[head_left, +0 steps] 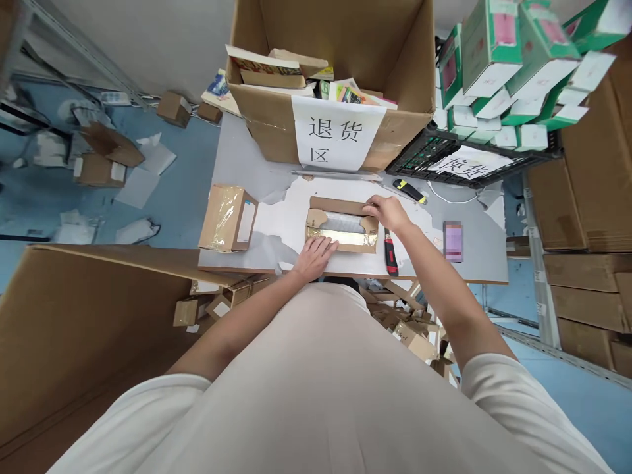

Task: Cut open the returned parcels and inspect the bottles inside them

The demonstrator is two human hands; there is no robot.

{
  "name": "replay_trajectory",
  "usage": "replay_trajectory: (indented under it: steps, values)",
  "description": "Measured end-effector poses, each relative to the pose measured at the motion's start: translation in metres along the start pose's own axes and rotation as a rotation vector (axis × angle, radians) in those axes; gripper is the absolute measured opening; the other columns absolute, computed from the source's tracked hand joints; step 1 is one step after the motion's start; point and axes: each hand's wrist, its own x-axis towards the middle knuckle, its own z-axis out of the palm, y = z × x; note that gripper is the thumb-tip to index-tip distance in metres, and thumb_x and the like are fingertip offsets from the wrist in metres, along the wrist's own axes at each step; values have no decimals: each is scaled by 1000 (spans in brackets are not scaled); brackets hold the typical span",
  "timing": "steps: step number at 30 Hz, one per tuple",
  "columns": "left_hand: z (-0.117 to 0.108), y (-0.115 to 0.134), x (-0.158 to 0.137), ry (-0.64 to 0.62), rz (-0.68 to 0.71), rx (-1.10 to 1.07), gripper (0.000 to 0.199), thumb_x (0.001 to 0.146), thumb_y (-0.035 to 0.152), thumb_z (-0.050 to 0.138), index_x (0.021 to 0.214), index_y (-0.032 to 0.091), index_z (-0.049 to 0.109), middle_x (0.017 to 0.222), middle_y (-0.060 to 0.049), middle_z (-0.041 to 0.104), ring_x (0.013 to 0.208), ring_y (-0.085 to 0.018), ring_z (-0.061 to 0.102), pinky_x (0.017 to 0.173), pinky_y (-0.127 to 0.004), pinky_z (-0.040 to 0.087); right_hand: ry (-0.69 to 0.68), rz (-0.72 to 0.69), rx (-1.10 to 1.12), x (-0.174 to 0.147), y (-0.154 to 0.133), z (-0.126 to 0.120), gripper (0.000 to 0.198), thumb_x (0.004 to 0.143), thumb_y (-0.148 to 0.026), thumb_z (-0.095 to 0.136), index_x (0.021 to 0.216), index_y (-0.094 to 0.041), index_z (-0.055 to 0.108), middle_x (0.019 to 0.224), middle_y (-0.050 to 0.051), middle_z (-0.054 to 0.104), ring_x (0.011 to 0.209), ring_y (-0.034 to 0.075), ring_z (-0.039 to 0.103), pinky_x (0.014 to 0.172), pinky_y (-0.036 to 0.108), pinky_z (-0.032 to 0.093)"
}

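A small cardboard box (316,219) lies on the table in front of me, its top opened, with shiny tape along the near flap. Something pale or clear, too indistinct to name, shows inside. My left hand (315,257) rests with extended fingers against the box's near left edge. At the far right corner, my right hand (388,212) pinches the box's flap between thumb and fingers. A red and black utility knife (390,255) lies just right of the box. Beyond my right hand is a yellow and black cutter (409,191).
A taped carton (221,218) stands at the table's left. Behind are a large box (269,135) of books and a black crate (419,150) of green-white boxes. A phone (453,241) lies right. A big open carton (99,316) stands left; several small boxes lie below the table.
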Motion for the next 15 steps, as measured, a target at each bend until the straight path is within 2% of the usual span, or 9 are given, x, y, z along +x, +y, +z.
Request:
replay_trajectory:
  steps: [2,4,6,7,9,11,13,15]
  values:
    - [2,1,-4,11,-28,-3,69,83,20,44,150,19,27,150,-16,38,140,-31,32,114,-51,22,102,74,72,12,4,-1,44,88,-47,54,115,-13,62,97,11,67,90,25,60,83,38,46]
    - [-1,-1,-4,27,-51,-3,67,84,20,48,149,20,31,154,-16,32,142,-32,28,113,-50,23,253,128,74,17,1,5,48,88,-41,56,125,-11,56,114,16,61,105,28,56,91,42,44]
    - [-10,-5,0,39,-63,-4,66,84,25,53,147,20,34,156,-18,25,142,-34,27,110,-49,28,372,109,3,10,-7,12,45,92,-32,50,132,-12,51,132,19,50,120,30,46,101,48,36]
    - [-16,-7,3,41,-66,-6,67,84,29,56,146,19,35,157,-18,22,141,-35,28,107,-48,31,384,47,-46,3,-11,14,42,93,-27,46,133,-15,51,135,19,47,124,31,42,105,50,31]
    - [-31,-13,13,36,-69,-10,72,83,43,58,146,17,34,157,-19,21,136,-36,34,103,-47,35,285,-177,-138,-19,-20,14,38,95,-23,40,129,-19,55,132,16,51,122,29,42,106,51,28]
    - [-45,-17,23,22,-73,-9,77,84,56,53,147,16,32,155,-19,26,130,-36,39,101,-47,37,129,-403,-196,-43,-28,11,37,96,-26,40,127,-19,57,125,15,56,115,28,47,103,48,32]
    - [-57,-22,34,4,-85,2,79,85,62,45,148,16,31,154,-18,29,126,-36,42,99,-46,38,39,-492,-236,-62,-36,9,38,96,-29,41,129,-18,55,121,15,59,109,28,50,97,44,36]
    - [-65,-26,43,-12,-108,17,78,88,62,40,149,15,28,151,-18,33,124,-35,44,96,-44,39,16,-461,-267,-72,-43,9,39,95,-29,43,131,-17,53,123,16,58,110,28,50,94,43,36]
